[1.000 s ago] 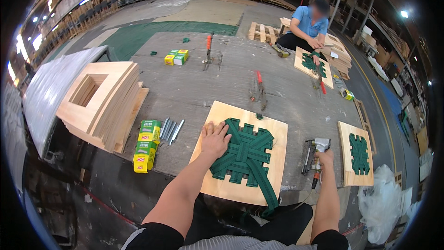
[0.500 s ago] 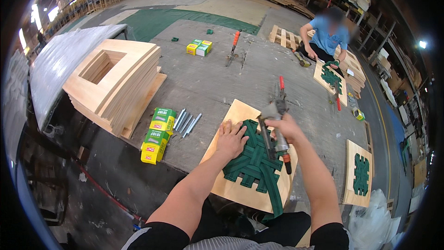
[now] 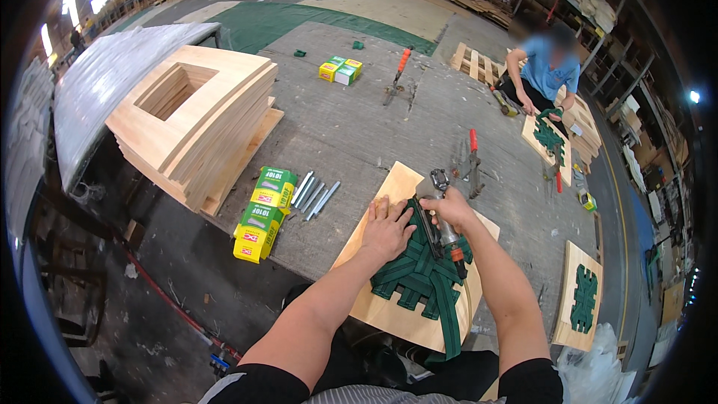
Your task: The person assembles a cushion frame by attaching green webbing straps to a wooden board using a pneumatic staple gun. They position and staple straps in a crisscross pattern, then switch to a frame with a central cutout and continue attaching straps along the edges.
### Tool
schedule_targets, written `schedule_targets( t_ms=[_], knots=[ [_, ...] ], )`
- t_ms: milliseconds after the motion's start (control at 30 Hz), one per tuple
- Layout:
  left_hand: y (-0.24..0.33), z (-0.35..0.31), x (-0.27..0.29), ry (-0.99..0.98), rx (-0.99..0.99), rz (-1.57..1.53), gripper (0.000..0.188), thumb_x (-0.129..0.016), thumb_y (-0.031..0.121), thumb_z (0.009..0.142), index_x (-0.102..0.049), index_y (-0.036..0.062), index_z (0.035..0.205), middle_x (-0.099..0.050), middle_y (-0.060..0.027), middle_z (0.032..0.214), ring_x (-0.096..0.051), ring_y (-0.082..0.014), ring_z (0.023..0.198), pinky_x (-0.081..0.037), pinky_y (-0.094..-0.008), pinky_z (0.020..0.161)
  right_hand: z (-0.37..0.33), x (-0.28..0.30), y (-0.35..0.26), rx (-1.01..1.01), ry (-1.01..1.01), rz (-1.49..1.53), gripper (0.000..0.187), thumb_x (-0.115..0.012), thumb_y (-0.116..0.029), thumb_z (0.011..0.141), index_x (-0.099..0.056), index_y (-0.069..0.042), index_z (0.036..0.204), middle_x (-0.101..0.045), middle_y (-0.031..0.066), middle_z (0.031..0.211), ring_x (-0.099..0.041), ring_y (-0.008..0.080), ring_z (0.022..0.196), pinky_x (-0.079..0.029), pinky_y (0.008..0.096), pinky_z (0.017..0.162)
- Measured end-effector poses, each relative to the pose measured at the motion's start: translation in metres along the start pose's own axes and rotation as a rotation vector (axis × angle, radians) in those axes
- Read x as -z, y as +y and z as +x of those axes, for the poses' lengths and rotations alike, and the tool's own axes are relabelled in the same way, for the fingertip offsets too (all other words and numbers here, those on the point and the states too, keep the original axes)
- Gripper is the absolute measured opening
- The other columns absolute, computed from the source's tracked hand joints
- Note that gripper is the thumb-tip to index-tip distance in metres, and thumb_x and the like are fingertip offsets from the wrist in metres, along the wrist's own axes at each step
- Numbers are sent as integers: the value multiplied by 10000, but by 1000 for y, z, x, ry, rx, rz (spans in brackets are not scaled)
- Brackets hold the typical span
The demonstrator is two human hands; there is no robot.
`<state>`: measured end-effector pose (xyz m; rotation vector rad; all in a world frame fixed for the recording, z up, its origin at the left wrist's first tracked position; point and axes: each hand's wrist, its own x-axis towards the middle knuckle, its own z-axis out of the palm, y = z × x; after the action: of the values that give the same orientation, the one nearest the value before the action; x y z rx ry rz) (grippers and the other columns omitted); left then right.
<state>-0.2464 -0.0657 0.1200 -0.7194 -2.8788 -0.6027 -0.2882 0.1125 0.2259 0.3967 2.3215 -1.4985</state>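
On the near edge of the grey table (image 3: pixel 374 123), a square wooden panel (image 3: pixel 402 178) is laid, and green webbing (image 3: pixel 410 277), woven crosswise, is spread over its middle; one loose strap end (image 3: pixel 450 325) is hung past the panel's near edge. The left hand (image 3: pixel 389 230) is laid flat, fingers slightly parted, at the panel's left side by the webbing. A staple gun (image 3: pixel 447 233) is gripped in the right hand (image 3: pixel 454 212), fingers wrapped round its body, and is held over the webbing's far part. Whether its nose is touching the strap cannot be told; whether the trigger is pressed cannot be told either.

For a good result, the nose should probably be set square on the strap, well inside its edges, and pressed down firmly before firing. The strap should be kept flat and taut. Left fingertips are placed quite near the gun, so they should be shifted clear of the nose, with the panel steadied from farther out. Metal strips (image 3: pixel 323 202) and yellow-green boxes (image 3: pixel 262 224) are set to the left.
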Motion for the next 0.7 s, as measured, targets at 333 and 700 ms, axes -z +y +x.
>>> schedule_targets(
  t_ms=[333,700],
  knots=[
    [2,-1,-4,82,7,-19,526,-430,478,1086,-542,196,1516,-359,-201,1638,-288,-400,1539,-182,-604,1247,-1,-2,-2,5,1,-53,168,-764,-105,899,-643,-1,952,-636,42,728,-558,118,527,-442,305,458],
    [-2,-2,-6,173,-7,-75,458,-521,419,1057,-638,167,1420,-419,-217,1593,-355,-415,1498,-208,-591,1239,-2,-8,1,19,-52,-56,208,-781,-123,900,-653,14,989,-649,52,767,-564,124,534,-449,304,455]
  ],
)
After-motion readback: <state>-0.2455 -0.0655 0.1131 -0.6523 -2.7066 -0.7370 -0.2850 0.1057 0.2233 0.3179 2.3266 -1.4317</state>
